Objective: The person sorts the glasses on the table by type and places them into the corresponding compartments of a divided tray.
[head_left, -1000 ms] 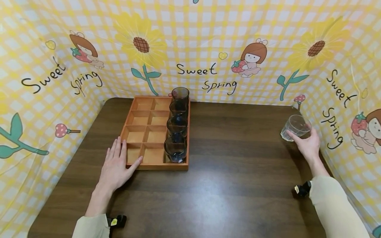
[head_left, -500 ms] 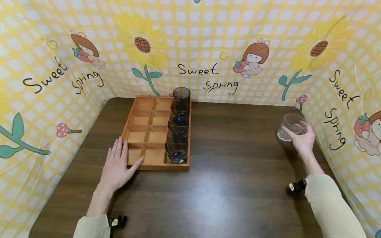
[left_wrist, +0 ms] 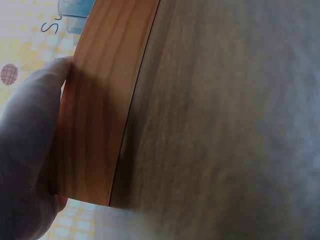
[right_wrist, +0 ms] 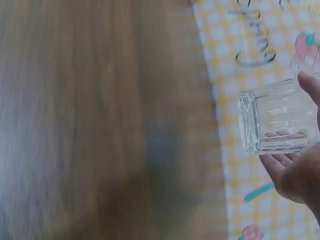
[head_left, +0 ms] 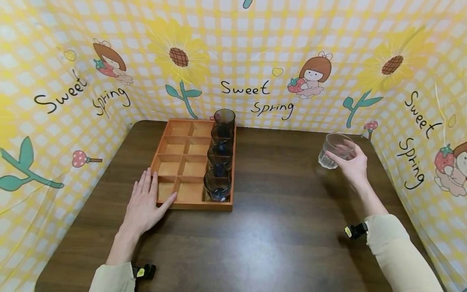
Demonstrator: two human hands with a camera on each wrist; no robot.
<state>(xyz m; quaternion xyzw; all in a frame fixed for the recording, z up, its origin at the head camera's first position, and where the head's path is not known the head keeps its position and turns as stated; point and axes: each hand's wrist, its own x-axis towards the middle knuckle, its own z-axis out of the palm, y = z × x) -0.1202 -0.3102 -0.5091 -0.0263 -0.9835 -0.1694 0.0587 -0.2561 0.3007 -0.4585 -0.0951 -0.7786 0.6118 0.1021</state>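
In the head view my right hand (head_left: 353,165) grips a clear glass tumbler (head_left: 328,157) by its side, thumb on one face and fingers around the other. The right wrist view shows the tumbler (right_wrist: 275,120) lifted off the tabletop, its thick faceted base turned to the left. My left hand (head_left: 142,207) rests at the near left corner of a wooden compartment tray (head_left: 198,206), fingers straight along its left side and thumb over the front edge. Dark tinted glasses, including the nearest one (head_left: 217,188), stand in a column in the tray's right-hand compartments.
The tray's left and middle columns hold no glasses. A dark wooden table (head_left: 277,211) spreads between the tray and the tumbler. Yellow checked cloth (head_left: 248,48) walls in the back and both sides, close behind the table's far edge.
My right hand has carried the clear tumbler left from the table's right side, toward the tray. My left hand has stayed on the tray corner, and the dark glasses have not moved.
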